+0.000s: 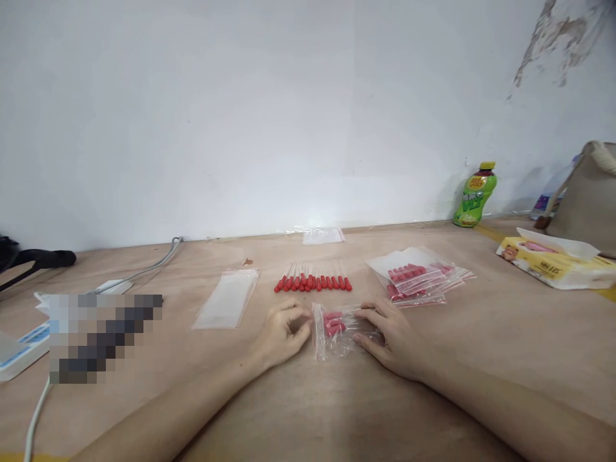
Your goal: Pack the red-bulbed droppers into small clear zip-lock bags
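Note:
A clear zip bag (349, 340) lies on the table between my hands, with several red-ended sticks (334, 324) inside it. My left hand (286, 330) is at the bag's zip edge, thumb and forefinger curled together against it. At the opposite end, my right hand (392, 340) rests with thumb and fingers apart, fingertips touching the film. Just beyond the bag is a row of loose thin sticks with red ends (312, 282), the red ends toward me. Filled zip bags (418, 282) are piled beyond my right hand. Flat unfilled zip bags (228, 300) lie beyond my left hand.
Another flat bag (323, 236) lies by the wall. At right stand a green drink bottle (476, 196), a yellow tissue pack (553, 262) and a beige bag (584, 192). A power strip (24, 350) with cables and a pixelated patch occupy the left, near a black object (43, 258).

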`<state>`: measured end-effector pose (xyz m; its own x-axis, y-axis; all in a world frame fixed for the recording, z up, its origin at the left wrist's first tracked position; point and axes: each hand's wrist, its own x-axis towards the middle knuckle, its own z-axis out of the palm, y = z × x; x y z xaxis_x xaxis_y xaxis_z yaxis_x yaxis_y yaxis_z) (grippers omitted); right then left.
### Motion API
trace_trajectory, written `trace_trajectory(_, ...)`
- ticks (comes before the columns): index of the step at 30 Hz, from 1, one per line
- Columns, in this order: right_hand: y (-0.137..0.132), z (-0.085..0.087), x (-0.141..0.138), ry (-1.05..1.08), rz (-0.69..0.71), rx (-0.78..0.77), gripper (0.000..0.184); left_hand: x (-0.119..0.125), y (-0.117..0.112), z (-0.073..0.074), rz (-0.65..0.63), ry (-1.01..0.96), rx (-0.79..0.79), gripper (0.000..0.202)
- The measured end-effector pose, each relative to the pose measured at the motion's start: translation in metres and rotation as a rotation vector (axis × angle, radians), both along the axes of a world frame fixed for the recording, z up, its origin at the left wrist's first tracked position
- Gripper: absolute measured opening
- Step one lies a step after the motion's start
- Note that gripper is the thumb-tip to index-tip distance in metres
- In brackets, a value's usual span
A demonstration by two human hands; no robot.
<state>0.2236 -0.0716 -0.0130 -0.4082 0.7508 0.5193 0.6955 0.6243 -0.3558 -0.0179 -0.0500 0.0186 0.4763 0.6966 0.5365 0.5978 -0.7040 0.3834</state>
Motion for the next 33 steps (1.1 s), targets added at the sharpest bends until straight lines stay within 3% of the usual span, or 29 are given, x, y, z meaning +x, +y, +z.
trace_trajectory(3, 0.0, 0.0, 0.0, 0.0, 0.006, -0.012, 0.028, 0.004, -0.007, -0.006, -0.113, -0.013, -0.205, 0.02)
trace_trajectory(5, 0.001, 0.001, 0.001, 0.004, 0.017, -0.015, 0.03, 0.009, -0.008, -0.004, -0.145, -0.026, -0.237, 0.024)
trace_trajectory(10, 0.0, 0.003, 0.002, 0.021, 0.041, -0.037, 0.031, 0.019, -0.005, 0.002, -0.187, 0.057, -0.209, 0.035)
trace_trajectory(16, 0.0, 0.001, 0.001, 0.034, 0.042, -0.047, 0.031, 0.018, -0.002, -0.002, -0.223, 0.225, -0.11, 0.044)
trace_trajectory(21, 0.001, 0.001, 0.0, 0.048, 0.044, -0.046, 0.026, 0.02, -0.005, -0.004, -0.16, 0.261, -0.089, 0.026)
trace_trajectory(28, 0.002, 0.0, 0.0, 0.053, 0.036, -0.045, 0.026, 0.022, -0.002, -0.006, -0.182, 0.299, -0.032, 0.03)
trace_trajectory(33, 0.003, -0.004, 0.002, 0.068, 0.053, -0.03, 0.032, 0.023, 0.001, -0.008, -0.127, 0.319, -0.013, 0.019)
